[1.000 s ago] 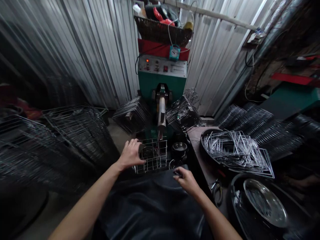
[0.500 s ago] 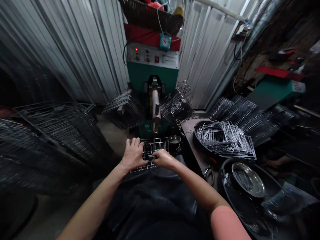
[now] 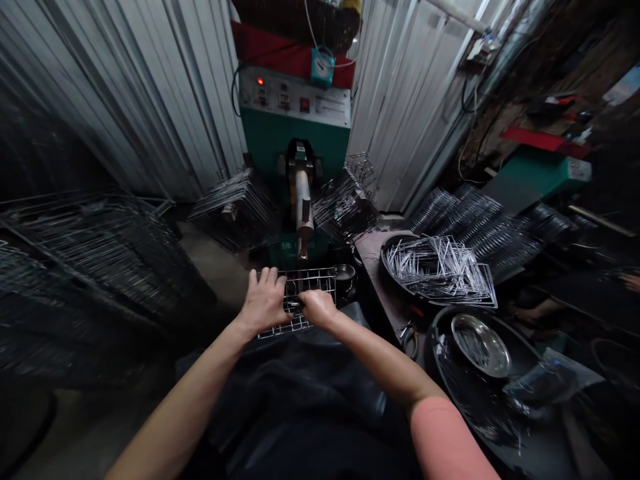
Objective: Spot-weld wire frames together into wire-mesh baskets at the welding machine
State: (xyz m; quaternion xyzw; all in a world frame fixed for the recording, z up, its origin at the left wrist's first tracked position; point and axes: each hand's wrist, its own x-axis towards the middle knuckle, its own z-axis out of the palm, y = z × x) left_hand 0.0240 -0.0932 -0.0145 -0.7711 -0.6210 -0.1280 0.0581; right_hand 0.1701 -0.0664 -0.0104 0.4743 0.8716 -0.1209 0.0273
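Note:
A wire grid rack [image 3: 327, 283] lies across my lap, below the electrode arm of a green spot welder [image 3: 303, 223]. My left hand [image 3: 263, 303] is closed over the left part of the rack, fingers over its far edge and thumb toward the near side. In my right hand [image 3: 319, 309], closed in a fist above the middle of the grid, is a small dark tool [image 3: 296, 302]. Only its tip shows, pointing left, so I cannot tell its exact kind. A small metal bowl [image 3: 344, 272] sits just right of the rack.
Stacked wire frames flank the welder, left [image 3: 233, 210] and right [image 3: 345, 203]. On the right, a black basin [image 3: 383, 260] holds bent wire frames; a larger tub [image 3: 433, 347] carries a steel bowl [image 3: 505, 363]. Pliers [image 3: 410, 340] lie between. Another person's hand [image 3: 633, 281] shows at far right.
The whole view has shifted slightly left and up. My right hand has turned a little, hiding more of the dark tool; my left hand stays on the rack.

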